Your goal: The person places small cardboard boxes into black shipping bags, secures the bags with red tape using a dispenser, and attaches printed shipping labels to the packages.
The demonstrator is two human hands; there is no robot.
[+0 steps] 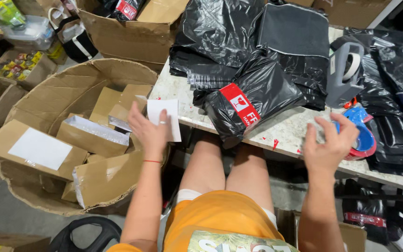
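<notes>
Left hand (149,133) holds a white paper slip (165,117) over the big cardboard bin (47,98) of small boxes (92,135), fingers loosely pinched on its lower edge, thumb behind. Right hand (328,145) hovers at the worktop (285,128) edge, fingers spread, empty, just beside the blue tape dispenser (362,135). Black bagged parcel (250,100) lies on the worktop between the hands.

— Is there room on the table (295,126)?
— Only a bare strip at its near edge, between the black parcel (248,100) and the tape roll (362,140).
— And left of it?
— A big carton (71,93) crowded with wrapped boxes (89,137); open air above them.
</notes>
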